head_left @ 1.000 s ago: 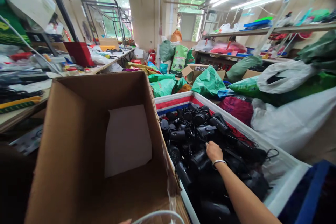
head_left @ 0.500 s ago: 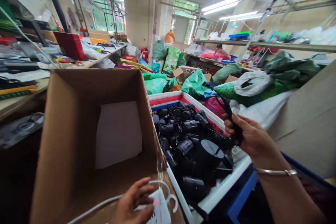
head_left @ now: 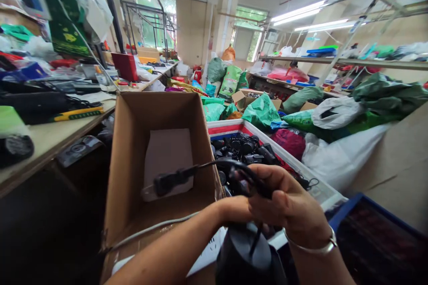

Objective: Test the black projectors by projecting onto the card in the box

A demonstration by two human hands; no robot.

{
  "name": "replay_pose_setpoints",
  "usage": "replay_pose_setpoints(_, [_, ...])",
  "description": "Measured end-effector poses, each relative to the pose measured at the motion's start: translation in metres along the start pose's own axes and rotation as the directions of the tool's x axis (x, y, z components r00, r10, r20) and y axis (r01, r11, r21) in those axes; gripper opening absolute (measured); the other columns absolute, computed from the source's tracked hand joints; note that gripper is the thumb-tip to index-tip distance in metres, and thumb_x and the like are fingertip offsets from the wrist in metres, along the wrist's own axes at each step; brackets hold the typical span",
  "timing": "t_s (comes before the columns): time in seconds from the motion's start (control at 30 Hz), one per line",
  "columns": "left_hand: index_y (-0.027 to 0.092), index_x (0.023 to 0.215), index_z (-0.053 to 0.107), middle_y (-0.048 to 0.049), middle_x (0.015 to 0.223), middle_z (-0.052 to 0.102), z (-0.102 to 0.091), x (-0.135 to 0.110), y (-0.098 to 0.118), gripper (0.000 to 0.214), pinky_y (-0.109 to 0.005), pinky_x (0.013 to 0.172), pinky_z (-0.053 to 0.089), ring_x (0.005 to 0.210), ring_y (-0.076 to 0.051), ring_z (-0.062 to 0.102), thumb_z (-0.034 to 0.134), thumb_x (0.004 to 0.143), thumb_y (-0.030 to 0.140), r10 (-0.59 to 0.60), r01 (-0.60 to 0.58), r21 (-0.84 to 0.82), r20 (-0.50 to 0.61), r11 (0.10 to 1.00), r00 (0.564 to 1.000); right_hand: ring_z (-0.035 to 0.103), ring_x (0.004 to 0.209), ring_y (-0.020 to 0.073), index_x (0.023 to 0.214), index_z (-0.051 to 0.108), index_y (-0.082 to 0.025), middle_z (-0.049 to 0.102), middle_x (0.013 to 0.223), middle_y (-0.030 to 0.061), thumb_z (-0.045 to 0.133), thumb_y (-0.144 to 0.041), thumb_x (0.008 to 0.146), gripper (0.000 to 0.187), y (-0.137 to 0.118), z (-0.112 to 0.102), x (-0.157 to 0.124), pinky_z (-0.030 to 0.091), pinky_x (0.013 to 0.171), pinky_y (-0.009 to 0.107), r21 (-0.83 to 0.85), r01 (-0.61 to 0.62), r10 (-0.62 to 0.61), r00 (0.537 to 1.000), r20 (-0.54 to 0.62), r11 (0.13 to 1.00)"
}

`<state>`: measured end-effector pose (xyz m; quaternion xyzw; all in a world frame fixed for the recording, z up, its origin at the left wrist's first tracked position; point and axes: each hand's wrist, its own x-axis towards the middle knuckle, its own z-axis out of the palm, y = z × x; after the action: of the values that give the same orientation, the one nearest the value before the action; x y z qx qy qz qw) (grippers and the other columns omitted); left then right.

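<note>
At the left edge, a cluttered workbench (head_left: 43, 142) carries a yellow-and-green tool (head_left: 78, 114). Left of centre, an open cardboard box (head_left: 124, 178) has a pale sheet (head_left: 167, 149) inside; a white cable (head_left: 157, 228) runs across the front of it. A blurred black plug (head_left: 171, 181) hangs in front of the box's opening, its black cord leading right to the hands at lower centre. The left hand (head_left: 242, 208) is mostly hidden behind the right, so I cannot tell what its fingers are doing. Below it, at bottom centre, is a black cylindrical device (head_left: 232, 262) with a flat grey end. Similar black devices (head_left: 247, 146) fill a white-rimmed bin (head_left: 294, 160) beyond. The right hand (head_left: 286, 200), with a silver bracelet (head_left: 323, 249), grips the bunched cord. At lower right stands a blue-rimmed crate (head_left: 347, 208).
</note>
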<state>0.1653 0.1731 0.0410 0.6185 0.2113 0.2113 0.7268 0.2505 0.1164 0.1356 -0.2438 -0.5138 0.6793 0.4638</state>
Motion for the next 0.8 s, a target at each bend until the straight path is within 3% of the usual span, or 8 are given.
replay_pose_setpoints(0.07, [0.017,0.079,0.074,0.0023,0.059,0.065,0.003,-0.017,0.000,0.045,-0.030,0.061,0.052,0.056,-0.017,0.060,0.087,0.042,0.040,-0.134,0.129,0.044,0.175,0.991,0.975,0.027,0.035,0.0012,0.092,0.065,-0.017,0.039,0.045,-0.0098,0.075,-0.036,0.071,0.029,0.000,-0.001,-0.002,0.021,0.036,0.015,-0.040,0.019,-0.023,0.994,-0.103,0.999])
replay_pose_setpoints(0.17, [0.018,0.085,0.076,0.0038,0.062,0.063,-0.003,-0.048,-0.005,0.049,-0.024,0.063,0.049,0.059,-0.013,0.059,0.083,0.047,0.048,-0.260,0.258,0.048,0.302,0.965,0.917,0.032,0.035,0.0017,0.075,0.061,-0.019,0.045,0.048,-0.0080,0.069,-0.025,0.076,0.009,-0.004,-0.003,-0.005,0.026,0.037,0.016,-0.047,0.097,-0.106,0.956,-0.272,0.994])
replay_pose_setpoints(0.27, [0.022,0.114,0.067,0.0058,0.071,0.062,-0.012,-0.068,-0.019,0.071,-0.022,0.064,0.047,0.063,-0.012,0.061,0.084,0.048,0.043,-0.307,0.359,-0.042,0.435,0.932,0.847,0.026,0.033,-0.0008,0.095,0.065,-0.023,0.063,0.068,-0.0019,0.066,-0.026,0.077,0.018,-0.009,0.001,-0.008,0.023,0.035,0.017,-0.050,0.168,-0.175,0.923,-0.343,0.984])
replay_pose_setpoints(0.37, [0.019,0.121,0.062,0.0058,0.079,0.062,-0.019,-0.075,-0.038,0.089,-0.019,0.055,0.045,0.059,-0.010,0.057,0.089,0.037,0.032,-0.343,0.438,-0.027,0.580,0.899,0.739,0.022,0.032,-0.0026,0.114,0.060,-0.026,0.068,0.089,0.0041,0.062,-0.032,0.081,0.033,-0.010,0.011,-0.010,0.024,0.034,0.018,-0.092,0.184,-0.204,0.912,-0.355,0.979])
replay_pose_setpoints(0.5, [0.016,0.090,0.073,0.0055,0.063,0.059,-0.030,-0.088,-0.044,0.056,-0.021,0.046,0.042,0.046,-0.010,0.050,0.087,0.041,0.041,-0.501,0.573,0.056,0.557,0.818,0.662,0.041,0.036,0.0027,0.109,0.063,-0.026,0.060,0.068,-0.0038,0.062,-0.045,0.081,0.034,-0.014,0.019,-0.006,0.038,0.039,0.019,-0.051,0.198,-0.203,0.912,-0.357,0.979])
replay_pose_setpoints(0.57, [0.016,0.067,0.071,0.0053,0.048,0.051,-0.039,-0.101,-0.034,0.047,-0.022,0.041,0.041,0.041,-0.011,0.046,0.083,0.044,0.055,-0.579,0.629,0.091,0.511,0.772,0.636,0.057,0.048,0.0106,0.099,0.068,-0.024,0.052,0.054,-0.0046,0.061,-0.050,0.080,0.033,-0.016,0.013,-0.003,0.049,0.049,0.022,-0.080,0.235,-0.246,0.863,-0.441,0.969])
replay_pose_setpoints(0.7, [0.019,0.072,0.068,0.0046,0.054,0.053,-0.064,-0.134,-0.001,0.055,-0.018,0.036,0.037,0.041,-0.009,0.044,0.080,0.044,0.064,-0.612,0.639,0.069,0.381,0.766,0.693,0.064,0.064,0.0157,0.081,0.072,-0.023,0.059,0.061,-0.0002,0.058,-0.040,0.083,0.022,-0.018,-0.009,-0.003,0.057,0.061,0.028,-0.118,0.263,-0.272,0.685,-0.676,0.957])
replay_pose_setpoints(0.8, [0.022,0.091,0.063,0.0077,0.059,0.051,-0.081,-0.158,0.012,0.052,-0.016,0.030,0.029,0.035,-0.005,0.035,0.079,0.055,0.055,-0.599,0.604,-0.004,0.116,0.797,0.792,0.061,0.059,0.0123,0.085,0.072,-0.023,0.062,0.072,0.0008,0.062,-0.039,0.079,0.020,-0.016,-0.017,-0.009,0.057,0.057,0.026,-0.080,0.207,-0.198,0.654,-0.730,0.975])
